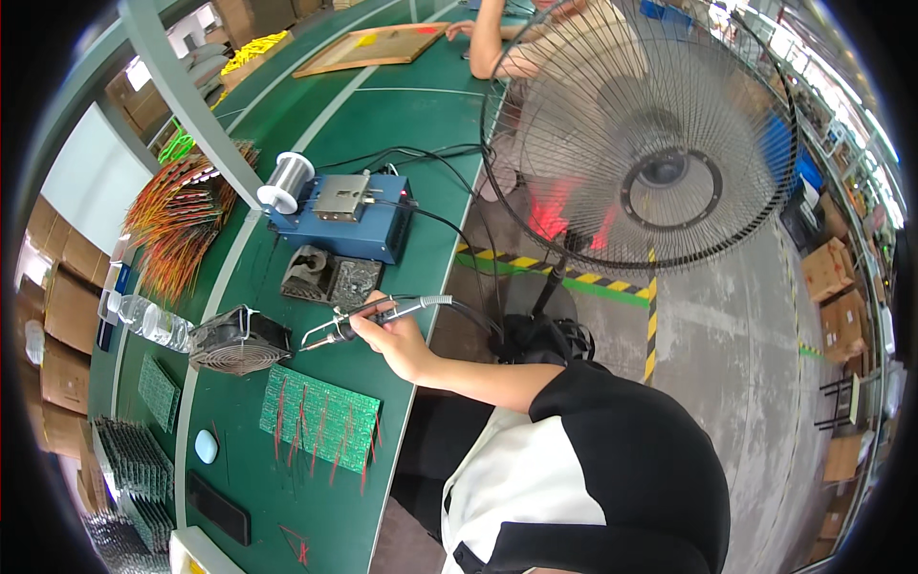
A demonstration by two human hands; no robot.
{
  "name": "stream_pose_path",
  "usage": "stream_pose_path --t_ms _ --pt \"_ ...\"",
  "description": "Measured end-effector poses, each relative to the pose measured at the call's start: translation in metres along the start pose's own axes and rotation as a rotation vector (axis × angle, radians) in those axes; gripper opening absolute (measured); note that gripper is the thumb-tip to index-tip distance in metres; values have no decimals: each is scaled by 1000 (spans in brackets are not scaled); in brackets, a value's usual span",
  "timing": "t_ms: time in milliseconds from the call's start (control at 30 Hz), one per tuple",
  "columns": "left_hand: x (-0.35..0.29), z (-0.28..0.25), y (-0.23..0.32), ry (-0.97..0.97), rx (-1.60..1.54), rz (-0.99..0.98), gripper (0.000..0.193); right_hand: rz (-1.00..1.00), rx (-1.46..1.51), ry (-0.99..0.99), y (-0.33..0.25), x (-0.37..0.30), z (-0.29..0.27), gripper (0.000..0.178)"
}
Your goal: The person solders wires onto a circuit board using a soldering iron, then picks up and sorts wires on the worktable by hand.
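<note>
My right hand (pixel 394 342) is closed round the handle of a soldering iron (pixel 411 307) with a metal wire guide along its side. The tip points left, close to a small black fan (pixel 241 342) and above the table. Below the tip lies a green circuit board panel (pixel 323 413) with several red wires standing out of it; the iron is apart from it. A sponge-and-holder tray (pixel 330 277) sits just beyond the hand. Behind that stands a blue soldering station (pixel 349 215) with a solder wire spool (pixel 287 182) beside it. My left hand does not show.
Bundled wires (pixel 182 225), a water bottle (pixel 153 320), stacked boards (pixel 134 459), a phone (pixel 218 507) and a pale blue oval object (pixel 206 446) lie on the green table (pixel 382 115). A large pedestal fan (pixel 660 172) stands alongside. A co-worker's arm (pixel 486 43) rests at the far end.
</note>
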State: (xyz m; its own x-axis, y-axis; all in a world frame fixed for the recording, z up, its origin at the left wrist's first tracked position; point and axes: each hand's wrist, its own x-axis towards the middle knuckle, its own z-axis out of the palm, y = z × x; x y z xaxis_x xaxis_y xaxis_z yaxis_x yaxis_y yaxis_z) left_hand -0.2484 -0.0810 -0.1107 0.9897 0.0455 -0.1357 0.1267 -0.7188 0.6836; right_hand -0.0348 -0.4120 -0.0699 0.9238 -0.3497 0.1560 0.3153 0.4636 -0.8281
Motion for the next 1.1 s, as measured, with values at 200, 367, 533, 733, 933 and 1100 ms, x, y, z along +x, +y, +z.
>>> stream_pose_path --t_ms 200,367,533,733,933,1100 --pt "-1 -6 4 -58 -73 -101 11 9 17 -19 4 3 1 13" --pt "-43 -14 11 -111 -134 -256 11 -33 77 -18 -2 6 -3 10" --pt "-73 -25 31 -148 -196 -381 12 16 78 -65 7 5 -2 12" --pt "-4 -54 115 180 -406 -80 11 -10 53 -66 3 1 -2 12" --pt "82 -31 120 419 -519 206 8 110 84 -100 4 -8 3 15" --pt "116 -13 108 406 -512 302 8 174 115 -131 3 -20 13 14"
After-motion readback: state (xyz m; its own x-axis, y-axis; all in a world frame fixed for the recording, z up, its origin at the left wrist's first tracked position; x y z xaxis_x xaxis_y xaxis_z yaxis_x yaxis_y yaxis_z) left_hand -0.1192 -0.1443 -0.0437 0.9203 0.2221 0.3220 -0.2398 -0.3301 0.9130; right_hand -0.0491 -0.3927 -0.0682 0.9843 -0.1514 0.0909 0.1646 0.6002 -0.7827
